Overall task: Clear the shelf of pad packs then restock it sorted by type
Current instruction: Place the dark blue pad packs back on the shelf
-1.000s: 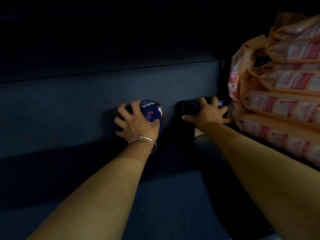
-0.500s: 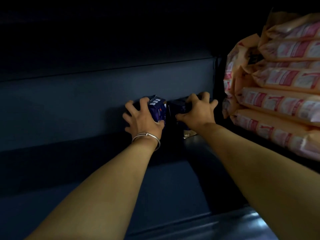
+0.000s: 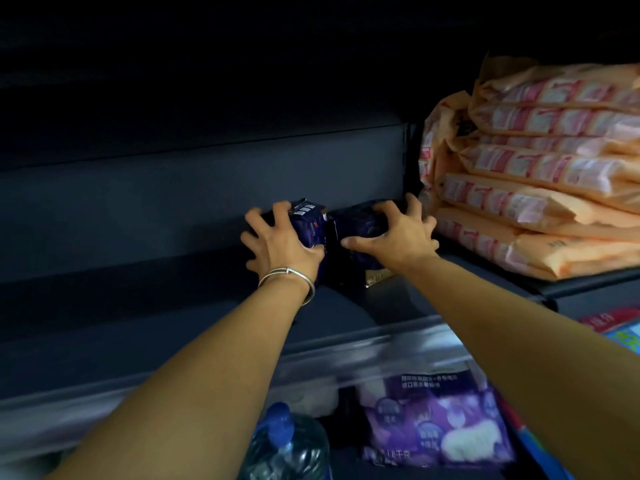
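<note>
Very dim frame. Top third is near black, no detail at all. Back of the shelf (image 3: 173, 188) reads as flat dark blue-grey, panel seams barely visible. Light reaches only what's nearest the camera: my forearms and both hands come out evenly lit and warm, and the orange packs (image 3: 540, 168) on the right are the brightest area, slightly washed out. The dark packs (image 3: 349, 230) I'm gripping mostly vanish into shadow, with only a purple face and a few white marks legible. The shelf's front lip has a pale streaky glare. Bottom edge is motion-smeared: water bottle (image 3: 287, 448) and purple bag (image 3: 436, 424) are soft. Wide-angle lens bends straight lines near the borders.
</note>
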`<state>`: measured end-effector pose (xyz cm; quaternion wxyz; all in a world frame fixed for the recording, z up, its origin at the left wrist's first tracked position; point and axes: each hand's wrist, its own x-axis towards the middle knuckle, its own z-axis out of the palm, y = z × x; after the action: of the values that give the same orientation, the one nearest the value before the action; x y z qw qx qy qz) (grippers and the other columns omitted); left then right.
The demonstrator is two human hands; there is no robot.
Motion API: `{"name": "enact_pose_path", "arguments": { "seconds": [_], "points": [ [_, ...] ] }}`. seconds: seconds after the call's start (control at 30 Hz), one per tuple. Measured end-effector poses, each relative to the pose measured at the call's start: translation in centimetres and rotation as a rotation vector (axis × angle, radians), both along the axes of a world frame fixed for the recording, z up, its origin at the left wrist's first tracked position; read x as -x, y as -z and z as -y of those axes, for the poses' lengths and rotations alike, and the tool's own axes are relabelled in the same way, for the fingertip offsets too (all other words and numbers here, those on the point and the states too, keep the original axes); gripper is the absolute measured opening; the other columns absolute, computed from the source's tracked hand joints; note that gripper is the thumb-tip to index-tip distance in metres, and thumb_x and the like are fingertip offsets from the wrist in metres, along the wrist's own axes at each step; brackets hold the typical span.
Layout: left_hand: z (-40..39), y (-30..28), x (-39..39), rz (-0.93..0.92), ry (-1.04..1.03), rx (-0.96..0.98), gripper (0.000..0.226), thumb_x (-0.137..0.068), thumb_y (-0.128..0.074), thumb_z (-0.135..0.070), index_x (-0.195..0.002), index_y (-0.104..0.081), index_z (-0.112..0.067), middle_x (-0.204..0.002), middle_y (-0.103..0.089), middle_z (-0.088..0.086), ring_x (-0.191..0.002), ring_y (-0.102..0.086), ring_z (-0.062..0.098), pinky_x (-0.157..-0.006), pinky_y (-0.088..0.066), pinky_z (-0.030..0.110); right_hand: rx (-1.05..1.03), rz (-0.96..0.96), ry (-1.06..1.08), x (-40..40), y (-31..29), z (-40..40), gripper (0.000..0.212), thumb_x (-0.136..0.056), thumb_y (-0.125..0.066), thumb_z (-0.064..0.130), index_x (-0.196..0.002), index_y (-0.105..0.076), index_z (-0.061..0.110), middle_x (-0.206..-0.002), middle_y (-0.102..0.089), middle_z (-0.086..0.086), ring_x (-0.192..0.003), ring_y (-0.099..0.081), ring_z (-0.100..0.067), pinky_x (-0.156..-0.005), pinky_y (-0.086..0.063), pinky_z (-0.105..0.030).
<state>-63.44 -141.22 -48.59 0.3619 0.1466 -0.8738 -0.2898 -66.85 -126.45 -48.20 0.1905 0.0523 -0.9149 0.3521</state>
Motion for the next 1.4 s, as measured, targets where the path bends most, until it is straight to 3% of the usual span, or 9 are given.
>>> {"name": "enact_pose_path", "arguments": {
  "seconds": [0.07, 0.2, 0.37, 0.53, 0.67, 0.83, 1.03, 1.27, 1.4],
  "points": [
    [-0.3, -0.1, -0.1, 0.01, 0.005, -0.019, 0.072, -0.065, -0.078, -0.023, -0.125, -0.039, -0.027, -0.14, -0.018, 0.006, -0.121, -0.028, 0.034, -0.082, -0.042, 0.05, 0.058, 0.04, -0.024, 0.4, 0.0, 0.1, 0.08, -0.063, -0.077, 0.058, -0.131, -0.042, 0.034, -0.156, -0.005, 0.0, -0.137, -0.018, -0.038, -0.108, -0.028, -0.056],
    [-0.5, -0.4, -0.4, 0.011, 0.012, -0.02, 0.071, -0.065, -0.077, -0.02, -0.125, -0.039, -0.027, -0.139, -0.018, 0.006, -0.121, -0.028, 0.033, -0.084, -0.042, 0.049, 0.084, -0.056, 0.01, 0.3, 0.2, 0.7, 0.068, -0.07, -0.076, 0.044, -0.127, -0.045, 0.022, -0.142, -0.027, -0.003, -0.124, -0.03, -0.036, -0.099, -0.037, -0.043],
    [-0.6, -1.7, -3.1, -0.046, 0.032, 0.052, 0.067, -0.067, -0.077, -0.023, -0.124, -0.041, -0.027, -0.137, -0.021, 0.005, -0.12, -0.03, 0.03, -0.082, -0.042, 0.046, 0.106, -0.153, 0.024, -2.5, -0.8, 0.0, 0.064, -0.072, -0.075, 0.042, -0.124, -0.047, 0.018, -0.136, -0.035, -0.003, -0.119, -0.032, -0.034, -0.093, -0.035, -0.039],
    [-1.5, -4.0, -9.3, -0.096, 0.065, 0.066, 0.063, -0.067, -0.076, -0.026, -0.12, -0.042, -0.028, -0.134, -0.023, 0.006, -0.116, -0.032, 0.03, -0.078, -0.04, 0.043, 0.11, -0.219, 0.018, -8.7, -3.3, -1.4, 0.061, -0.072, -0.074, 0.044, -0.121, -0.048, 0.017, -0.132, -0.037, -0.004, -0.12, -0.033, -0.032, -0.084, -0.027, -0.032],
    [-2.6, -4.6, -15.9, -0.121, 0.068, 0.068, 0.063, -0.065, -0.074, -0.029, -0.12, -0.044, -0.027, -0.133, -0.027, 0.007, -0.116, -0.033, 0.029, -0.077, -0.044, 0.044, 0.078, -0.247, 0.051, -15.4, -3.9, -2.7, 0.066, -0.072, -0.072, 0.05, -0.123, -0.046, 0.017, -0.132, -0.038, -0.005, -0.121, -0.035, -0.032, -0.091, -0.033, -0.035],
    [-3.3, -2.5, -22.9, -0.147, 0.099, 0.057, 0.063, -0.063, -0.074, -0.03, -0.118, -0.044, -0.026, -0.13, -0.028, 0.006, -0.113, -0.034, 0.026, -0.081, -0.05, 0.047, 0.093, -0.244, 0.064, -23.0, -2.4, -4.1, 0.065, -0.072, -0.071, 0.049, -0.122, -0.046, 0.015, -0.132, -0.038, -0.005, -0.123, -0.034, -0.029, -0.081, -0.031, -0.032],
    [-4.4, 3.5, -30.0, -0.068, 0.16, 0.083, 0.063, -0.064, -0.075, -0.033, -0.119, -0.045, -0.024, -0.129, -0.029, 0.008, -0.111, -0.037, 0.03, -0.079, -0.039, 0.03, 0.094, -0.15, 0.075, -30.9, 3.7, -5.8, 0.061, -0.073, -0.072, 0.047, -0.118, -0.048, 0.013, -0.128, -0.041, -0.005, -0.12, -0.036, -0.027, -0.079, -0.026, -0.027],
    [-7.3, 12.7, -32.5, 0.136, 0.233, 0.02, 0.062, -0.066, -0.076, -0.026, -0.12, -0.046, -0.022, -0.13, -0.028, 0.009, -0.113, -0.035, 0.031, -0.078, -0.036, 0.029, 0.074, 0.035, 0.129, -34.3, 13.7, -9.2, 0.062, -0.072, -0.072, 0.048, -0.117, -0.049, 0.012, -0.126, -0.042, -0.007, -0.12, -0.038, -0.032, -0.091, -0.032, -0.033],
    [-10.0, 17.5, -32.6, 0.223, 0.284, -0.04, 0.061, -0.066, -0.075, -0.019, -0.119, -0.046, -0.021, -0.129, -0.027, 0.008, -0.115, -0.033, 0.029, -0.081, -0.034, 0.029, 0.076, 0.101, 0.162, -35.5, 19.3, -12.0, 0.061, -0.072, -0.073, 0.048, -0.115, -0.05, 0.011, -0.121, -0.043, -0.007, -0.114, -0.039, -0.032, -0.087, -0.026, -0.028]
  ]
}}
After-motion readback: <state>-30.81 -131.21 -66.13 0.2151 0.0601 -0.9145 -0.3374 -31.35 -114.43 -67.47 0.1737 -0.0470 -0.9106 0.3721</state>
